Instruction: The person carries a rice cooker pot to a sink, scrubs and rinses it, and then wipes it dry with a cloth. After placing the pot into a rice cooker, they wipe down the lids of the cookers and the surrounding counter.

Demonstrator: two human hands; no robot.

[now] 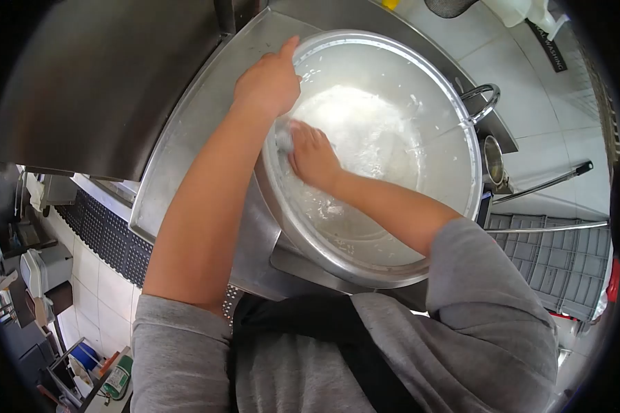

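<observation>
A large round metal pot [477,175] is tilted toward me, with whitish, sudsy liquid and small white bits inside. My left hand [269,81] grips its rim at the upper left, the fingertips partly hidden over the edge. Inside the pot, my right hand [315,157] is closed and presses a greyish scourer [284,142] against the left inner wall. Motion blurs the scourer and fingertips, so its exact material is hard to make out.
The pot rests in a stainless steel sink unit [193,131]. A curved metal faucet [486,96] reaches over its right rim. At right are a small metal bowl [492,160] and a grey plastic crate [551,255]. Black perforated matting [103,224] lies on the floor.
</observation>
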